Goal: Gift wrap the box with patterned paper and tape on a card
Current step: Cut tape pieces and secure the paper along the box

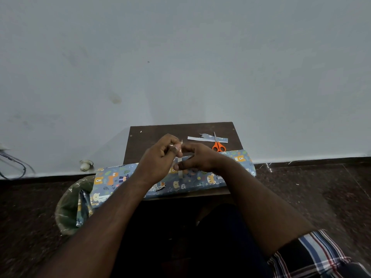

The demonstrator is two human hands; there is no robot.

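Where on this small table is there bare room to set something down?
The far left of the table, beyond the hands, is bare. The far right holds scissors and paper scraps. The wrapped box fills the near edge.

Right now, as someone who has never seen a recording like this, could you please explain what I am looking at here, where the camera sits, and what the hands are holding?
There is no robot here: a person works with bare hands, and the single picture comes from a wide-angle camera worn on their head, looking forward and down.

A small dark table stands against a pale wall. Across its near edge lies a long box wrapped in patterned paper with cartoon animals. Further back lie orange-handled scissors and a cut-off paper strip.

The left hand and the right hand meet above the box, pinching a narrow pale strip, probably tape, between them. A green bag holding paper sits on the floor to the left.
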